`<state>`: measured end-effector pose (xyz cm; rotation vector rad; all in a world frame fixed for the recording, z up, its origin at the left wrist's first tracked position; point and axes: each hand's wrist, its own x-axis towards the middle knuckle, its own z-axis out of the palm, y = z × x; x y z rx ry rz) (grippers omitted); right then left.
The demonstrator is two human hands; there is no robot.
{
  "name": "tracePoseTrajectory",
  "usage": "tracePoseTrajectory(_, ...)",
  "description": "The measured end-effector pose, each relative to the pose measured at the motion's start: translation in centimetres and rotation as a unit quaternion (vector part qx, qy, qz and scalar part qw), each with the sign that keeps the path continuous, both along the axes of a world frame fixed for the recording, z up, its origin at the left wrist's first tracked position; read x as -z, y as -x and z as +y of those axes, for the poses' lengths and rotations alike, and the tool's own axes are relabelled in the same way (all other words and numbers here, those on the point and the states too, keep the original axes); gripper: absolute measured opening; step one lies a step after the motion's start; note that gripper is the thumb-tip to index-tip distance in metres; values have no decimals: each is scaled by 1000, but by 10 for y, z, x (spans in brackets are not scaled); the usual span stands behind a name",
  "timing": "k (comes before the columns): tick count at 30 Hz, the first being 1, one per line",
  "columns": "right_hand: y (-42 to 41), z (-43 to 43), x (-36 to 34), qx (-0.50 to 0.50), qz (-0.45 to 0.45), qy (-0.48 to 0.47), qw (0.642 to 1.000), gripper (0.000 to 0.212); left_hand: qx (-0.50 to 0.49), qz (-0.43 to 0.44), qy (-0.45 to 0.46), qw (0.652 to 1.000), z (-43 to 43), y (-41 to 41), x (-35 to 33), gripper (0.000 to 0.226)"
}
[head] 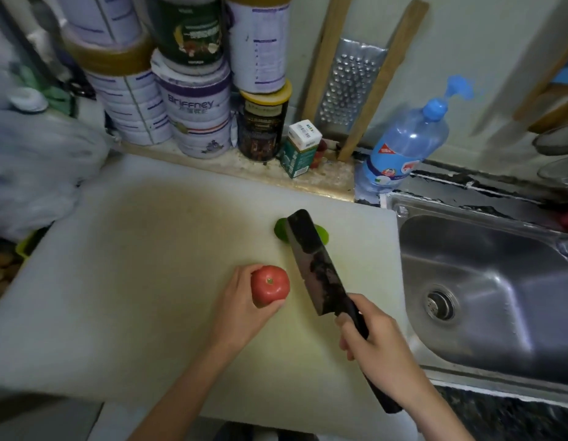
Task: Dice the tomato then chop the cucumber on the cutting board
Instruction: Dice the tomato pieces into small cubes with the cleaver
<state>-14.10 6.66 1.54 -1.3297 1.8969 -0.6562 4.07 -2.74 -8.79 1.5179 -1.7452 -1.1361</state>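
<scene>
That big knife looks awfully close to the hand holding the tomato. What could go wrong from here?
1. The left hand wraps the whole, round tomato, and the knife in the right hand hangs just beside it; a slip could nick that hand.
2. Being round and uncut, the tomato may roll under the first cut if the grip loosens.
3. The knife's tip hides part of the cucumber; a careless swing might knock it toward the sink.
</scene>
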Motion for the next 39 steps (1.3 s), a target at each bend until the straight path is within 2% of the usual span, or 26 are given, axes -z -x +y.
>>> tracePoseTrajectory(4, -8, -23, 4, -109, 33, 15, 993, 7, -48, 26, 1, 999, 6, -5, 9, 67)
tracePoseTrajectory(7, -4, -44, 9, -165, 55, 25, 984, 11, -95, 56, 4, 994, 12, -1, 11, 64)
tracePoseTrajectory(10, 2, -64, 11, -210, 42, 31, 976, 17, -141, 90, -3, 986, 13, 7, 13, 63)
tracePoseTrajectory(13, 8, -82, 12, -241, 25, 31, 970, 14, -179, 85, 31, 980, 10, 15, 17, 64)
tracePoseTrajectory(18, 19, -101, 12, -311, 49, 55, 948, 7, -158, 91, 66, 981, 3, 16, 20, 62)
tracePoseTrajectory(22, 23, -103, 13, -323, 36, 53, 944, 9, -124, 112, 52, 985, 5, 6, 14, 58)
tracePoseTrajectory(26, 24, -98, 17, -342, 30, 69, 937, 19, -148, 138, 23, 979, 11, 7, 9, 56)
tracePoseTrajectory(30, 31, -89, 24, -349, 52, 70, 933, 5, -189, 163, 9, 968, 15, 13, 10, 60)
tracePoseTrajectory(33, 34, -83, 25, -342, 56, 60, 936, 6, -196, 183, 16, 963, 16, 14, 11, 57)
tracePoseTrajectory(36, 33, -82, 22, -327, 49, 61, 942, 10, -183, 175, 23, 967, 15, 13, 13, 57)
tracePoseTrajectory(39, 30, -83, 20, -298, 11, 52, 953, 9, -173, 124, 41, 976, 13, 13, 11, 52)
